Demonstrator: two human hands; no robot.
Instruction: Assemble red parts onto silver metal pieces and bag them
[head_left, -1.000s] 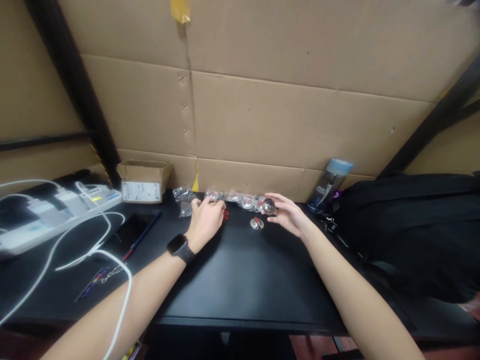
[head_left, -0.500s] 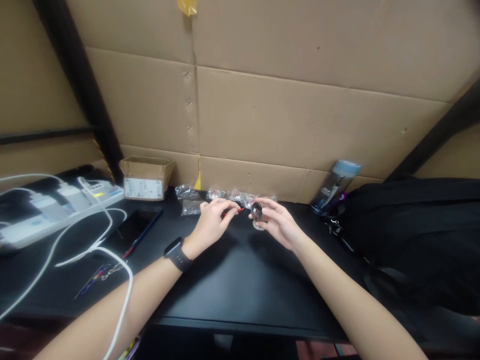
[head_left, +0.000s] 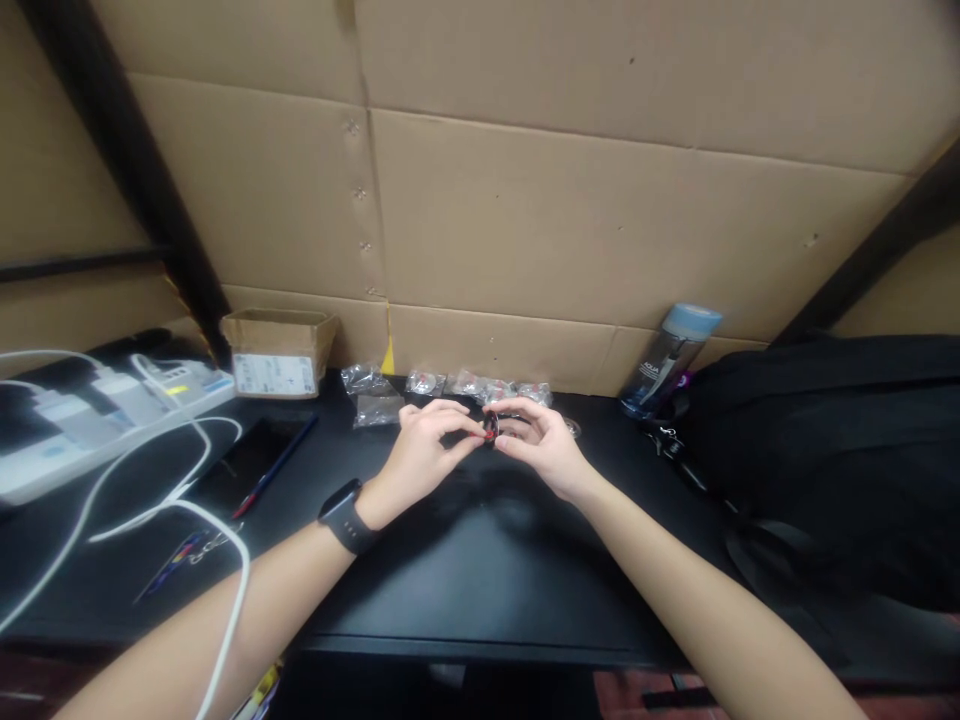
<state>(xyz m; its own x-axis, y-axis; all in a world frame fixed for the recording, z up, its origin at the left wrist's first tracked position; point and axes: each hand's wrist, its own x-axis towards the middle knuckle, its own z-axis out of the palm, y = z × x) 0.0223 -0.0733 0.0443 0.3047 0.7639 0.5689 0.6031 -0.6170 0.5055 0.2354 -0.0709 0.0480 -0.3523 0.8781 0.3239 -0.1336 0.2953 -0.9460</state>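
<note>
Above the middle of the black table (head_left: 465, 560), my right hand (head_left: 544, 445) grips a small dark round part (head_left: 491, 427) between thumb and fingers. My left hand (head_left: 435, 440), with a black watch on the wrist, pinches a small red piece (head_left: 486, 435) against the left side of that part. Fingers hide much of both. A small round item (head_left: 573, 428) shows on the table just beyond my right hand. Behind the hands lie several clear plastic packets (head_left: 426, 383) with small parts in them.
A cardboard box (head_left: 277, 365) stands at back left. Nearer are a white power strip (head_left: 112, 430), loose white cables, a dark tablet (head_left: 255, 460) and a lanyard (head_left: 176, 560). At the right are a bottle (head_left: 667, 365), keys and a black bag (head_left: 825, 460).
Both hands have come together, bringing the red piece against the dark round part. The small round item now shows to the right of my right hand. The view has shifted slightly.
</note>
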